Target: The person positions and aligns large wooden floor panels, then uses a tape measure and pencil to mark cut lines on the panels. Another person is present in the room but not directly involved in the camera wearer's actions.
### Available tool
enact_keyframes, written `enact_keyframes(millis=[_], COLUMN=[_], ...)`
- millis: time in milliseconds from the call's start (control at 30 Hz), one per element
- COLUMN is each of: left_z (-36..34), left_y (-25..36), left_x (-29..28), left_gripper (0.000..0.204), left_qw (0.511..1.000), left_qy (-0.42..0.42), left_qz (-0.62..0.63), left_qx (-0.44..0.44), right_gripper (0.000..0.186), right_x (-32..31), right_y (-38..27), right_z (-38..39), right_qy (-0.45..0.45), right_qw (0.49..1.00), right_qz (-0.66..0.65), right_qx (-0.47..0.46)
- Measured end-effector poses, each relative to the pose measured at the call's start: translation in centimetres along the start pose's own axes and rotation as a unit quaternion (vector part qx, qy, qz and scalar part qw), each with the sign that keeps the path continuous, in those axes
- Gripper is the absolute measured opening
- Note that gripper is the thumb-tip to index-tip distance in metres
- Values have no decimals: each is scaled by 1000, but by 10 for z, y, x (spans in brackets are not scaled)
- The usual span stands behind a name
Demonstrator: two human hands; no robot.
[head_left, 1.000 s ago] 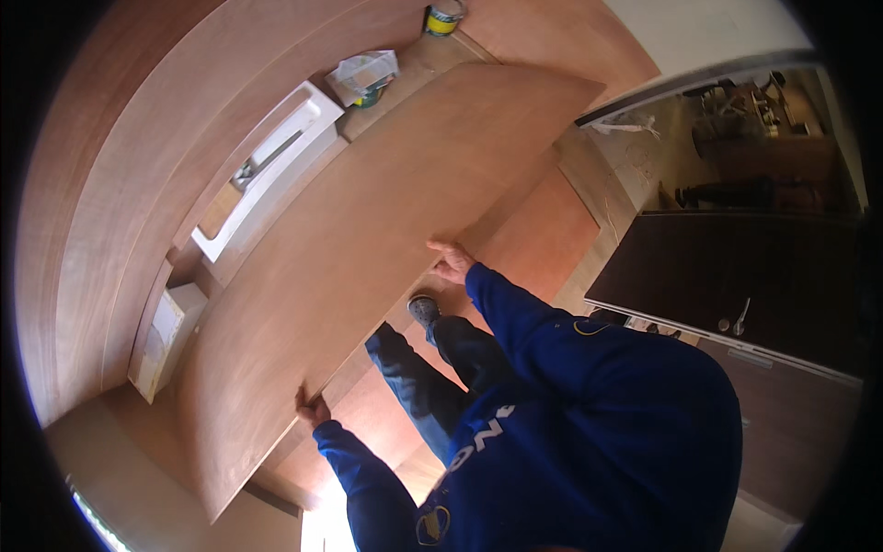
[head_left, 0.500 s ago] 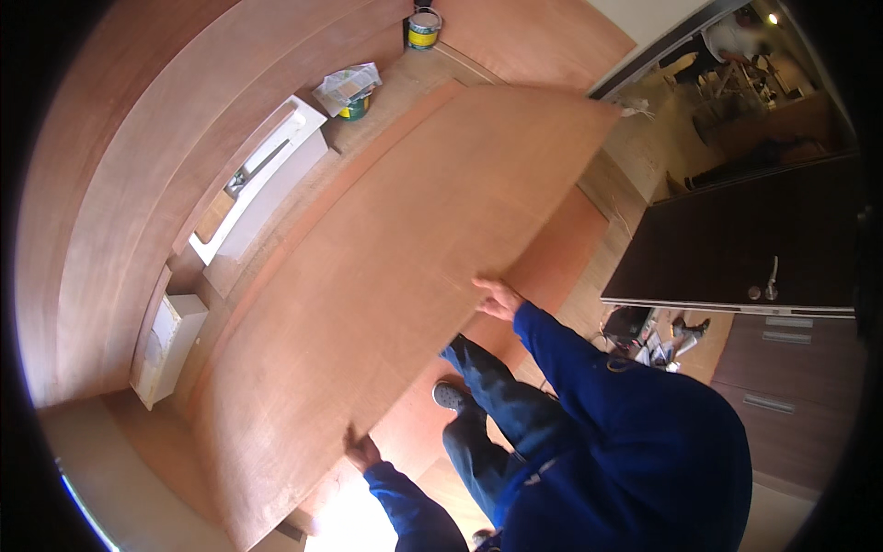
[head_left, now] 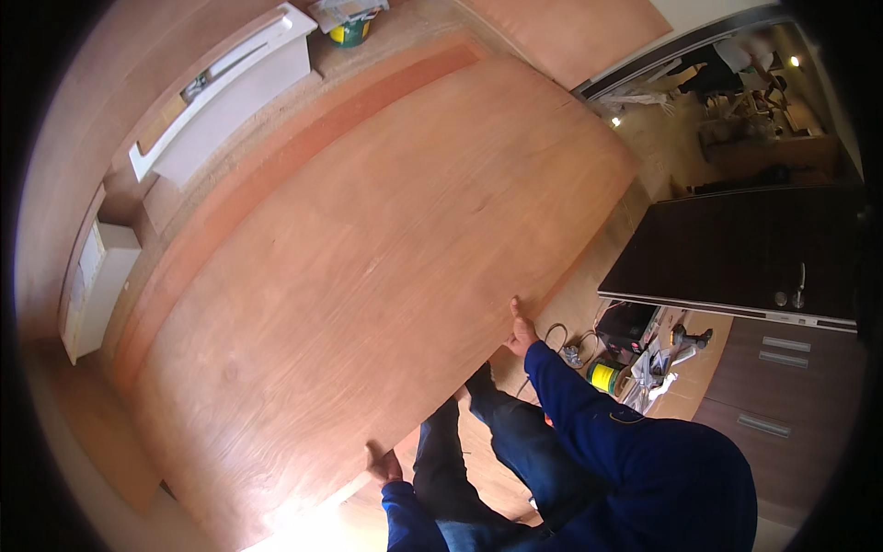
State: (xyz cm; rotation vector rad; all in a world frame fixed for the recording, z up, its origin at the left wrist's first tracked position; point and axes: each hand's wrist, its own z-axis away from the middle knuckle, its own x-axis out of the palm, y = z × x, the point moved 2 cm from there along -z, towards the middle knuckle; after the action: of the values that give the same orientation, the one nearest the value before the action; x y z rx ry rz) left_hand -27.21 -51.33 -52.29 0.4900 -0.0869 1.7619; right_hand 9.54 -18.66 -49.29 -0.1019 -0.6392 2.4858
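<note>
A large, thin plywood sheet (head_left: 368, 267) stretches across the middle of the view, wood grain showing on its upper face. My left hand (head_left: 384, 465) grips its near edge low down, the thumb on top and the other fingers hidden underneath. Farther right along that edge, my right hand (head_left: 521, 329) has hold of the sheet in a similar way. Below it lies another reddish sheet (head_left: 303, 138), exposed as a strip along the far side. My legs (head_left: 451, 460) are right behind the near edge.
White drawer-like boxes (head_left: 235, 97) stand at the far left, near a green and yellow can (head_left: 349, 34). A dark door (head_left: 736, 248) stands at right. Nearby are a drill (head_left: 690, 337), another can (head_left: 602, 376) and a cable. Another person (head_left: 745, 60) shows through the opening.
The plywood sheet has come nearer to me. More reddish strip shows on its far side, less on its near side. Both hands keep their grip; my view has shifted too.
</note>
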Motion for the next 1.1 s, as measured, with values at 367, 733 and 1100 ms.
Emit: enact_keyframes(millis=[367, 733, 1100], left_z=[-57, -111, -141], left_y=[-53, -68, -99], left_x=[-95, -149, -154], left_gripper=[69, 67, 63], left_qw=[998, 985, 922], left_qy=[11, -22, 12], left_qz=[-49, 33, -387], left_qx=[25, -165, 25], right_gripper=[81, 95, 72], right_x=[-97, -159, -155], right_y=[68, 117, 134], right_z=[-76, -160, -206], right_qy=[-63, -170, -161], right_qw=[996, 857, 982], right_qz=[62, 459, -31], right_qx=[-6, -165, 96])
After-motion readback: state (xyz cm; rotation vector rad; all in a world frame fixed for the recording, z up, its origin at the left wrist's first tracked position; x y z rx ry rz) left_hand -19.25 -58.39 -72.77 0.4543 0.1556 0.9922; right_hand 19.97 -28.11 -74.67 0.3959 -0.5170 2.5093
